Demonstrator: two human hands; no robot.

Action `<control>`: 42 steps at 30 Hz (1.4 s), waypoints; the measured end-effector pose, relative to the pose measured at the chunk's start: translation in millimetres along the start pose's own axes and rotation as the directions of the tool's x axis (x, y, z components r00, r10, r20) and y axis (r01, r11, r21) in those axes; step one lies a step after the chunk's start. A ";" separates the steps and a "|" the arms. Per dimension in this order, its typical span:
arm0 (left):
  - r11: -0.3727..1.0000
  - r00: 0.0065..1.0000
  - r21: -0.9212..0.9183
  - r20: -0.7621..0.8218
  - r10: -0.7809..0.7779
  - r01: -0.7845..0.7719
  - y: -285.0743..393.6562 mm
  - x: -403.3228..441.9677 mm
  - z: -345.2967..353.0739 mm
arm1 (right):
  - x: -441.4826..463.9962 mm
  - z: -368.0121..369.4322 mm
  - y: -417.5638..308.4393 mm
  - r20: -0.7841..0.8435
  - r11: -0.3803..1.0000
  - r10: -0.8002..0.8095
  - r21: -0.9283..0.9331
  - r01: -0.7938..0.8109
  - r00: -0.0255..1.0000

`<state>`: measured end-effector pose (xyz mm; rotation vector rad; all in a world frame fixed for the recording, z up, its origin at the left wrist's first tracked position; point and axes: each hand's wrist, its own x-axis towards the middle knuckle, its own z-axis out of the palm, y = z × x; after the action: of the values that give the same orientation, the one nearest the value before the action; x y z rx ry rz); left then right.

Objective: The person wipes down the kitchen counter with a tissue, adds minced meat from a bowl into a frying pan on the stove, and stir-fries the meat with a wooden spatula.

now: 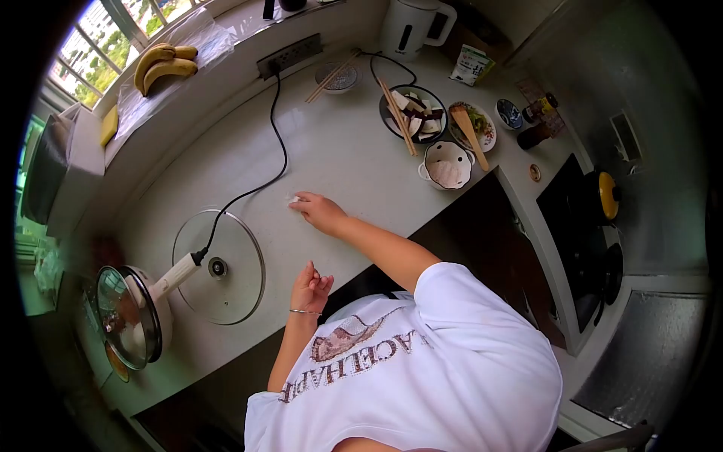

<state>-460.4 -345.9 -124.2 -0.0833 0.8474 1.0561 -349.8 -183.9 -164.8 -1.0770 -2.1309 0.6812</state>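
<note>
My right hand [322, 214] reaches over the white counter [248, 162], its fingers closed on a small white piece [293, 200] that looks like tissue or plastic. Near the counter's front edge, my left hand [310, 289], with a bracelet at the wrist, is raised with loosely bent fingers and nothing visible in it. A glass lid [246, 264] lies flat to the left of both hands. The white handle [177, 276] of an electric pot [160, 324] reaches over this lid, with a black cord [285, 143] plugged into its end.
Another glass lid [120, 316] tilts against the pot. At the back right are a bowl of cut pieces [416, 115], chopsticks, a plate with a wooden spatula [468, 132], a white two-handled pot [447, 165] and a kettle [409, 30]. Bananas [167, 68] lie on the sill; a stove [576, 233] is far right.
</note>
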 end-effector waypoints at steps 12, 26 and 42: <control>0.960 0.946 0.192 0.217 -0.243 0.202 -45.1 61.6 73.1 | -126.9 -256.8 19.8 -0.579 0.812 0.550 0.200 -0.549 0.602; 0.967 0.900 0.216 0.380 -0.213 0.138 -174.3 77.1 200.0 | -167.8 -366.7 283.2 0.044 0.201 0.878 0.869 -0.452 0.476; 0.968 0.949 0.231 0.272 -0.160 0.097 -213.3 68.8 229.7 | -151.5 -367.8 304.1 0.005 0.229 0.847 0.899 -0.374 0.531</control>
<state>-145.3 -304.8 -79.2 0.1932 0.6745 0.8225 142.2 -92.2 -179.8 -1.3237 -0.5492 1.4287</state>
